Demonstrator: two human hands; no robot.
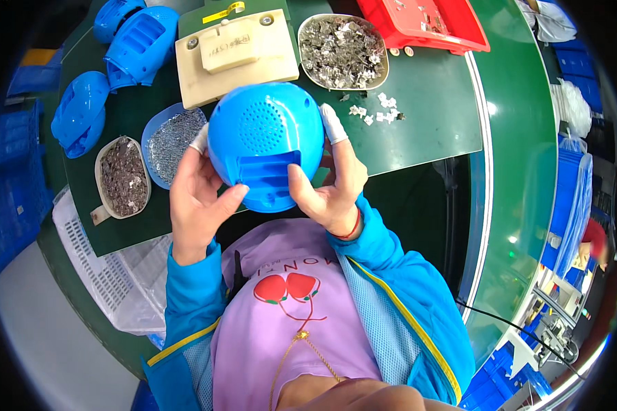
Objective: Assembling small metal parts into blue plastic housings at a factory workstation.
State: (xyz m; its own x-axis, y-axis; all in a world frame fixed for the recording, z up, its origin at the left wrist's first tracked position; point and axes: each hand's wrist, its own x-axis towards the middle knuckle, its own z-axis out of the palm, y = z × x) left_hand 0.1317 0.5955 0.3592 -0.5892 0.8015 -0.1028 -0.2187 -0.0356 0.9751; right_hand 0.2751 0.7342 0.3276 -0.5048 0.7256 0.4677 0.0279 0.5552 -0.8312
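Note:
A rounded blue plastic housing point(264, 127) is held up between my two hands above the near edge of the green work table point(432, 123). Facing me are its round patch of small holes and, below that, a recessed rectangular compartment. My left hand point(200, 198) grips its left side, with the thumb by the compartment's lower left corner. On the other side my right hand point(332, 181) is closed round it, thumb at the compartment's right edge. White covers sit on a fingertip of each hand. Just beyond stands a cream fixture block point(267, 65), partly hidden by the housing.
More blue housing parts point(144, 48) lie at the far left, with another blue shell point(81, 113) nearer. Small metal parts fill a blue dish point(147, 147), a handled dish point(100, 215) and a pale bowl point(385, 72). Loose pieces point(380, 109) lie near a red tray point(452, 44).

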